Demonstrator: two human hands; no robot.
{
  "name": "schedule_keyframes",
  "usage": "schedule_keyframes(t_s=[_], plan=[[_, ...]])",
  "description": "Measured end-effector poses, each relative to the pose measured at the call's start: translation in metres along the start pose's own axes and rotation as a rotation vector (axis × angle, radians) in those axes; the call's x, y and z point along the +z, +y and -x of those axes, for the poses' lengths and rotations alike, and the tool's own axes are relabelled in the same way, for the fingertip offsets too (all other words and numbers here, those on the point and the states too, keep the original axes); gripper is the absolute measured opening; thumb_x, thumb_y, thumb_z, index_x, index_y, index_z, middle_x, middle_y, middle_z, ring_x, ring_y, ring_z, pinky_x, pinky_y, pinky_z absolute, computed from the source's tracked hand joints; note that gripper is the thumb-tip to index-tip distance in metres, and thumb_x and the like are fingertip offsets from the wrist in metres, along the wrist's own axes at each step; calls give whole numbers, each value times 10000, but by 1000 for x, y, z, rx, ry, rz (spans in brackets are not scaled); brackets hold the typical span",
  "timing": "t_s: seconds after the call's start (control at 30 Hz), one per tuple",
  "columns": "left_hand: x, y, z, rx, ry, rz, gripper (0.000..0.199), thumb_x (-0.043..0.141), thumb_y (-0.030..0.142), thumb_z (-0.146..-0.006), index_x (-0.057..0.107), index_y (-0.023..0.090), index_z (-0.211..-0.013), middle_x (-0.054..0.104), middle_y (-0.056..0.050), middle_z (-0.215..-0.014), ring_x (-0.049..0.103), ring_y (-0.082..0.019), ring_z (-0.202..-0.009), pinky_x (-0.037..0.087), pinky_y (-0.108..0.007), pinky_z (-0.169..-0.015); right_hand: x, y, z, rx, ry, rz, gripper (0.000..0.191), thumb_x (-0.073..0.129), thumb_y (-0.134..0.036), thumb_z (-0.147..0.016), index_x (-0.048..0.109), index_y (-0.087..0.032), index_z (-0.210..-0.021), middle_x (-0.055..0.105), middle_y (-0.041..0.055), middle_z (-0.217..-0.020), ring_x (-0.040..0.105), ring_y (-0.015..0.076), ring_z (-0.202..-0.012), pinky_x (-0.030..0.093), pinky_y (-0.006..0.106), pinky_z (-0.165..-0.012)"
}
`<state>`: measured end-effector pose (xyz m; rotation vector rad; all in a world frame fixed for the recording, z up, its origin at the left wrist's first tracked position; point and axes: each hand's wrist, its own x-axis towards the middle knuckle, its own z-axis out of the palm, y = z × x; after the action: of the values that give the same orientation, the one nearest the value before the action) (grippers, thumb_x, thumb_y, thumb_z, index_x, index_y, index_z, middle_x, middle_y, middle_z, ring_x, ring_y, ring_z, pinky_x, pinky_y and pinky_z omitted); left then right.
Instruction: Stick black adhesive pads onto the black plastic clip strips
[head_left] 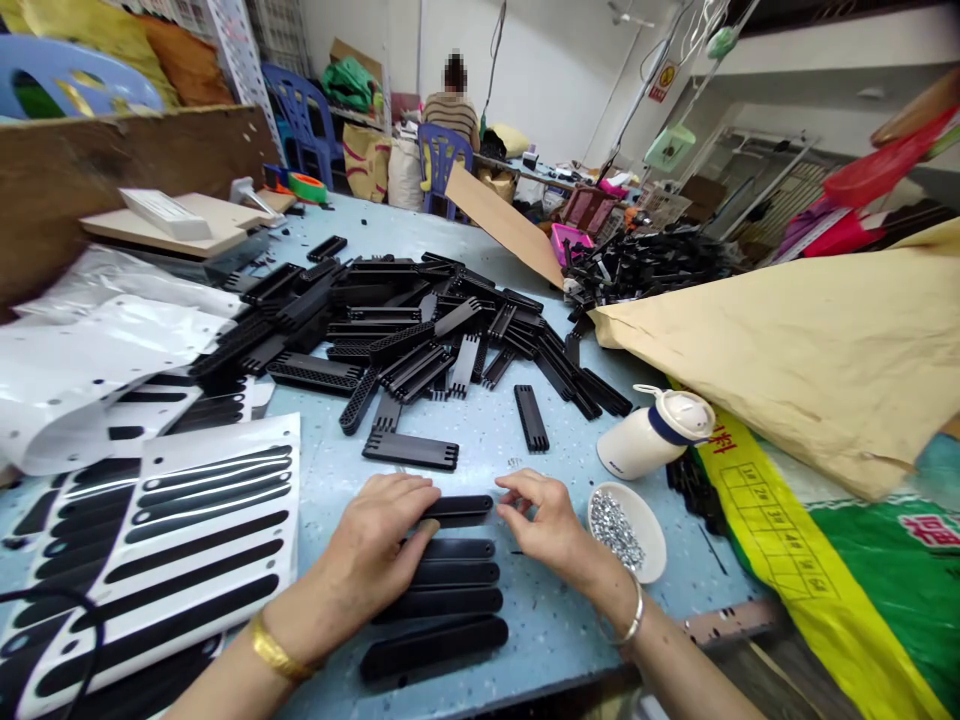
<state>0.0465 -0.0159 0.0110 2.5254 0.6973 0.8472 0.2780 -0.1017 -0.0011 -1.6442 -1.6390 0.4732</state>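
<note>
A long black plastic strip [463, 508] with rounded ends lies on the table in front of me. My left hand [386, 530] grips its left end, fingers over the top and thumb along the near side. Just past its right end is my right hand [541, 515], fingers half curled, with a gap between thumb and forefinger and nothing visible in it. Several similar black strips [457, 602] lie in a row nearer to me, partly under my left forearm and hand. Right of my right hand, a white bowl [654, 545] holds small shiny metal pieces [613, 528].
A heap of black plastic parts [405, 320] covers the table's middle. White sheets with black adhesive-looking strips [217, 540] lie left. A cream bottle [652, 435] lies tilted beside brown paper [795, 350] on the right. A person [452, 110] sits at the back.
</note>
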Motion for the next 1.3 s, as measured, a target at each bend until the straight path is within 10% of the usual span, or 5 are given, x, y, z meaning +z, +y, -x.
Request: schedule_keyframes(t_s=[0.33,0.77,1.3], plan=[[43,9,-27,-27,-261,-60,144,551,84,-781,648,177,-832,681,-64,-761,624,-230,-732,488,-360,-706,-27,-1,52,-159,-386,741,228,509,33,-731,584,-182,-710,565,71,-804,509,230,-781,417,362,-699],[46,5,-20,-74,-280,-2,151,541,155,-844,673,168,-916,695,-79,-790,627,-253,-768,497,-408,-727,-20,-13,8,-14,-159,97,181,502,-114,-857,629,-172,-743,595,29,-690,578,158,-648,431,276,-600],[45,6,-19,-104,-304,55,176,527,108,-858,667,156,-953,665,-71,-798,589,-248,-763,473,-404,-735,-6,-7,-3,-29,-120,91,186,527,-99,-822,669,-141,-708,596,53,-652,582,170,-626,406,275,-578]])
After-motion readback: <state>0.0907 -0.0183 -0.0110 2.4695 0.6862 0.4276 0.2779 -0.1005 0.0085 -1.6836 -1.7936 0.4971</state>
